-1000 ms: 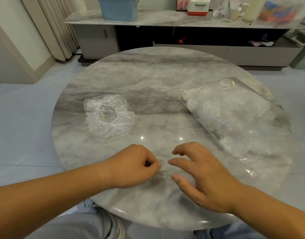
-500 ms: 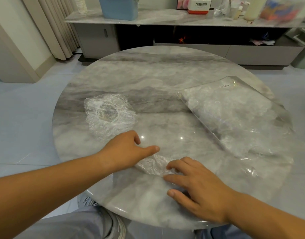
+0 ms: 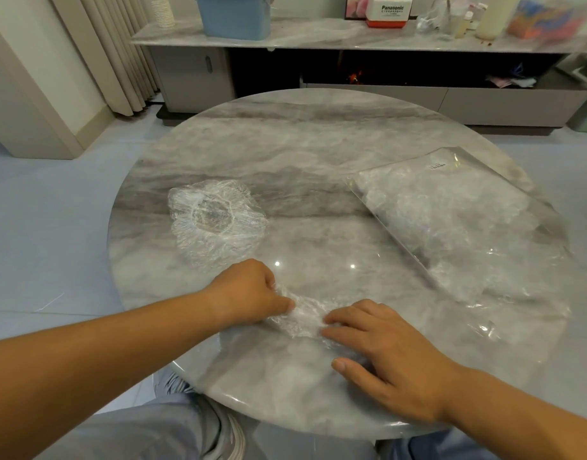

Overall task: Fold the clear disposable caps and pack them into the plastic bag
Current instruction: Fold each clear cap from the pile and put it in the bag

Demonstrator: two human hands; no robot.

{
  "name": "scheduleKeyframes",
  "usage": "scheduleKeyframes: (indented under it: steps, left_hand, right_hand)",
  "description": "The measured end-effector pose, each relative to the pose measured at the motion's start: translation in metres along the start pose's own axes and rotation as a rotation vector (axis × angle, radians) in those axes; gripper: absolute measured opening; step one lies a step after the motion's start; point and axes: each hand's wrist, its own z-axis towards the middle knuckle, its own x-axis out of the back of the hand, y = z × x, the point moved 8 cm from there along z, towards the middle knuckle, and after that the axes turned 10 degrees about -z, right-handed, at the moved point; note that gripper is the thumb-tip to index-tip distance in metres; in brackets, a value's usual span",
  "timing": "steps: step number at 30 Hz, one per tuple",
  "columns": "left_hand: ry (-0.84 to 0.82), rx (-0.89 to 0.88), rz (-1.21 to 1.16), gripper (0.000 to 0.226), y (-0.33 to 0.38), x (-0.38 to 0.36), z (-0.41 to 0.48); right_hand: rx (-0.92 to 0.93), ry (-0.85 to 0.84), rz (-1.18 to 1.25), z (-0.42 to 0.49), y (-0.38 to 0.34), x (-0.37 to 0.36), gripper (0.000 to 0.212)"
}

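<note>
Down from the head view, a round grey marble table stands on a pale tiled floor, with a marble-topped console and a curtain behind. Near its front edge the left hand pinches one end of a crumpled clear cap with curled fingers, and the right hand presses the other end with straight, spread fingers. Another spread-open cap lies toward the left edge, and the plastic bag lies at the right edge.

Right in front of you a clear cap lies bunched into a narrow crumpled strip, a second cap sits spread round and puffy farther off to your left, and the clear plastic bag, stuffed with caps, lies flat to your right.
</note>
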Motion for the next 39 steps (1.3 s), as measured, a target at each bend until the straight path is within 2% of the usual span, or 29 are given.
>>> scheduleKeyframes:
  steps: [5,9,12,16,18,20,22,25,27,28,31,34,39]
  left_hand:
    - [-0.025,0.029,-0.363,0.03,-0.004,-0.004,-0.003]
    - [-0.077,0.042,-0.641,0.029,0.004,-0.017,-0.011]
    - [-0.151,0.052,-0.834,0.015,0.017,-0.029,-0.019]
    - [-0.227,0.08,-0.88,0.02,0.025,-0.043,-0.028]
    - [-0.256,0.124,-0.883,0.019,0.024,-0.048,-0.029]
    - [-0.29,0.173,-0.922,0.022,0.023,-0.052,-0.029]
    - [-0.322,0.217,-0.954,0.026,0.024,-0.054,-0.028]
    - [-0.375,0.275,-1.011,0.032,0.024,-0.058,-0.028]
    - [-0.404,0.298,-1.039,0.039,0.023,-0.06,-0.028]
    - [-0.409,0.305,-1.05,0.041,0.022,-0.061,-0.028]
    - [-0.421,0.306,-1.077,0.046,0.021,-0.061,-0.028]
    - [-0.434,0.308,-1.098,0.049,0.022,-0.061,-0.028]
    - [-0.479,0.296,-1.131,0.058,0.028,-0.067,-0.032]
  right_hand:
    - [0.005,-0.02,-0.031,0.001,0.0,-0.005,0.05]
    - [-0.01,-0.003,-0.037,0.002,0.0,-0.005,0.051]
    - [0.003,-0.005,-0.061,0.005,-0.003,-0.006,0.052]
    - [0.013,0.024,0.045,-0.001,-0.001,-0.003,0.046]
    - [-0.014,0.141,0.159,-0.007,0.004,0.009,0.038]
    - [-0.118,0.33,0.174,-0.01,0.016,0.024,0.031]
    - [-0.343,0.408,0.142,-0.007,0.036,0.034,0.034]
    - [-0.713,0.185,0.257,0.0,0.066,0.024,0.048]
    - [-0.828,0.028,0.301,0.002,0.075,0.014,0.054]
    - [-0.854,-0.014,0.335,0.004,0.077,0.01,0.05]
    - [-0.873,-0.012,0.539,0.007,0.075,0.002,0.032]
    - [-0.847,0.132,0.723,0.01,0.069,0.005,0.028]
    - [-0.629,0.317,0.912,0.02,0.036,0.015,0.02]
